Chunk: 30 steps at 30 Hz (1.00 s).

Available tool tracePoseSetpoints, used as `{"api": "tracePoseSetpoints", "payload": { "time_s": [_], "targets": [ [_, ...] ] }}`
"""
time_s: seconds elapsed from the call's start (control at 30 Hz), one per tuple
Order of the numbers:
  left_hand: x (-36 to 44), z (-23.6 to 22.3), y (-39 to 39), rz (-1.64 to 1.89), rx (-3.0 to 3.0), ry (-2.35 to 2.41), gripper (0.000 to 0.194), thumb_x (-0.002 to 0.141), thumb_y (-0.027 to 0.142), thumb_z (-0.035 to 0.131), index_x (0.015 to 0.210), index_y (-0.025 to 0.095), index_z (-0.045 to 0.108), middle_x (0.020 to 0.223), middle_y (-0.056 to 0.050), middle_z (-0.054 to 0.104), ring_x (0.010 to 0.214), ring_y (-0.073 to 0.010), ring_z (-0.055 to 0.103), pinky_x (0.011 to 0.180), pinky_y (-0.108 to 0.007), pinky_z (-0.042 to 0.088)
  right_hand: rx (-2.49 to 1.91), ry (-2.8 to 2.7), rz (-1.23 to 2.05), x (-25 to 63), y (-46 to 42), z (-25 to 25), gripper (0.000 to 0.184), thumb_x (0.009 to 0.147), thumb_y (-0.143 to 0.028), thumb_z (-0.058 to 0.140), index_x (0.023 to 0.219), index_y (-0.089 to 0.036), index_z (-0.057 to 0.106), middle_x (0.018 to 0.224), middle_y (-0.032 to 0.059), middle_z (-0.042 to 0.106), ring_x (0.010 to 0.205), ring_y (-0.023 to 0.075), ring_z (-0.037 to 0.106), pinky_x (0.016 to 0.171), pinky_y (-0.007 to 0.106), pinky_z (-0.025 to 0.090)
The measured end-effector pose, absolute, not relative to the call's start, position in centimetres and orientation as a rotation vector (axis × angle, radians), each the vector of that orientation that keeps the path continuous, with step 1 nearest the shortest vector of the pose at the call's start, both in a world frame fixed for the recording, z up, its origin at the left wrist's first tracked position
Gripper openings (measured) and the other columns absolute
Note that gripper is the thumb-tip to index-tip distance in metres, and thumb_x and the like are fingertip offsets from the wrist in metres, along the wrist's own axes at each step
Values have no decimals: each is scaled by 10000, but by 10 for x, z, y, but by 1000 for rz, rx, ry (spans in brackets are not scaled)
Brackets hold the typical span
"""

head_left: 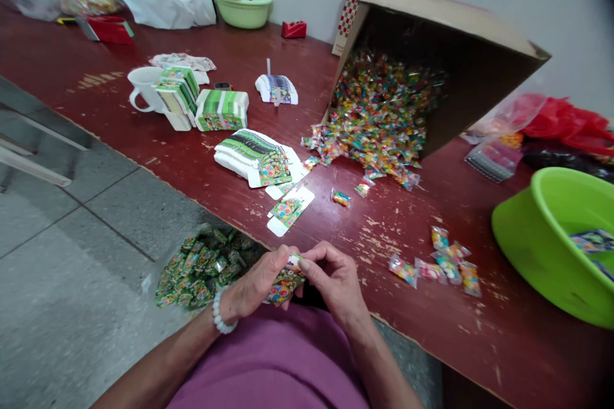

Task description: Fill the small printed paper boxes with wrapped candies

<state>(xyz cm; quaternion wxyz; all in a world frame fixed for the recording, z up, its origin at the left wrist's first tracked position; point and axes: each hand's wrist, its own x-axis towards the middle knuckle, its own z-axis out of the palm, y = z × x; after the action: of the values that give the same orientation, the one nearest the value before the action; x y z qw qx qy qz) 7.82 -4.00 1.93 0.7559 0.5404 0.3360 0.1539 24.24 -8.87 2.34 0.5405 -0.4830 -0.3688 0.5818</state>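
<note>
Close to my body, just off the table's front edge, my left hand (261,278) is closed around a small printed candy box (283,284). My right hand (330,275) pinches the white flap at the top of that same box with thumb and finger. Beyond my hands lie a loose flat box (290,209) and a fanned stack of flat green boxes (244,152). A few wrapped candies (341,197) are scattered to the right of them. A bag of filled green packets (201,268) sits below the table edge on my left.
A tipped cardboard box (446,19) spills many wrapped candies (378,115) onto the red table (364,236). Several candies (448,262) lie near a green basin (537,236) at right. A white mug (142,86) and banded box bundles (222,110) stand at left.
</note>
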Motion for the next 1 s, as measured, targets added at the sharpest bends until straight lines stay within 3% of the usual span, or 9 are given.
{"api": "tracePoseSetpoints", "payload": {
  "time_s": [0.2,0.4,0.7,0.83,0.9,1.0],
  "targets": [
    [78,18,-41,358,1153,777,561,935,675,341,889,162,564,729,-25,628,560,-130,592,558,-244,476,-1167,-1028,1247,243,-90,26,164,875,-309,691,777,-181,665,789,-17,551,494,89,620,465,227,482],
    [80,28,-42,382,993,759,479,978,556,316,849,165,560,678,-22,608,538,-149,598,521,-255,482,-1209,-1268,1016,241,-96,23,113,917,-289,636,942,-228,728,902,28,554,585,92,609,488,219,525],
    [90,22,-38,460,851,757,380,959,483,404,803,172,557,609,-15,611,441,-129,569,417,-208,428,-1182,-1057,1167,237,-89,11,132,891,-344,673,874,-215,689,980,21,538,556,77,610,480,229,546],
    [94,24,-37,515,665,840,359,938,517,418,908,192,569,593,0,616,372,-141,561,356,-216,427,-1156,-1136,1201,231,-90,10,209,955,-351,566,1125,-275,662,1203,73,507,584,80,627,471,247,565],
    [95,26,-35,531,661,850,324,932,506,471,984,201,570,649,3,631,394,-138,579,371,-214,441,-1191,-1238,1116,235,-84,10,219,955,-337,566,1141,-280,666,1193,75,549,724,127,672,594,278,595],
    [94,28,-32,545,647,762,268,932,424,533,1113,226,533,747,-5,654,480,-151,629,446,-234,483,-1339,-1398,874,257,-62,8,180,955,-310,556,970,-241,722,1079,68,645,952,189,663,855,342,550]
  ]
}}
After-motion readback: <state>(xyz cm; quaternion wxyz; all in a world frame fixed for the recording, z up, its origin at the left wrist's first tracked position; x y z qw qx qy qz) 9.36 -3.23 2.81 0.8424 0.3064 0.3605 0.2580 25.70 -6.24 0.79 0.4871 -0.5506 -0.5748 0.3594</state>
